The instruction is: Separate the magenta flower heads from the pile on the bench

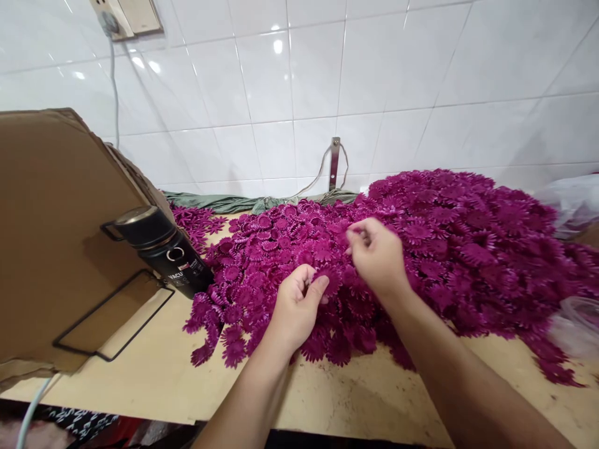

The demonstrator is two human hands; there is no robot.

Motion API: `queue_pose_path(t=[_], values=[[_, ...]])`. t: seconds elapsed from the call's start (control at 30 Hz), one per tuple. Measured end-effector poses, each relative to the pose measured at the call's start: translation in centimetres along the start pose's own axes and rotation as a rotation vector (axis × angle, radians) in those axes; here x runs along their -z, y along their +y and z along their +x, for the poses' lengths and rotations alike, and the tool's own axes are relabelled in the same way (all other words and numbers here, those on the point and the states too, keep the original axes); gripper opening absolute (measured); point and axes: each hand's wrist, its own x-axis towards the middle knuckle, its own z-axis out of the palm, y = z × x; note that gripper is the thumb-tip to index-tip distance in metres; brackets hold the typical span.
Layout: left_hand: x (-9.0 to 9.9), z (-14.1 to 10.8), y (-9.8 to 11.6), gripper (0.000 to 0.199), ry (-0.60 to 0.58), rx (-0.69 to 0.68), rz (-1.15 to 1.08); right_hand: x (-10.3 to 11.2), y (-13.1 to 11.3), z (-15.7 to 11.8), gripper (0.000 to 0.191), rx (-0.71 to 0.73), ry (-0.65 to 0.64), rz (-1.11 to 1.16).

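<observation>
My left hand (299, 300) pinches a magenta artificial flower (331, 279) between thumb and fingers, in front of the pile. To the right and a little farther off, my right hand (377, 251) has its fingers closed in a pinch. A bit of magenta shows at its fingertips, but I cannot make out what it is. Beneath and around both hands spreads a large heap of toothed magenta flower pieces (437, 231), some of them stacked into one another.
A black vacuum bottle (166, 249) leans at the left beside a cardboard box (60, 218) and a black wire frame (112, 358). Clear plastic containers (578, 327) stand at the right edge. Behind the wooden table (341, 399) rises a white tiled wall (313, 68) with a socket and cable.
</observation>
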Motion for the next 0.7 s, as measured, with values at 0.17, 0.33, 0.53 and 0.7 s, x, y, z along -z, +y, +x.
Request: queue_pose_path(t=[0.17,0.33,0.53,0.7], values=[[0.7,0.4,-1.0,0.039,0.079,0.008,-0.008,2.1,0.7,1.8,0.036,-0.001,0.034,-0.277],[0.1,1.8,-2.0,0.050,0.062,0.016,-0.134,0.9,-1.6,-1.4,0.025,0.017,-0.404,0.008],[0.0,1.3,-1.7,0.052,0.008,0.084,-0.128,-1.1,-1.0,-2.4,0.005,-0.048,-0.516,0.208],[0.3,0.8,-1.2,0.038,-0.022,0.006,0.006,-1.5,-0.6,-2.5,0.012,0.157,-0.220,-0.065]])
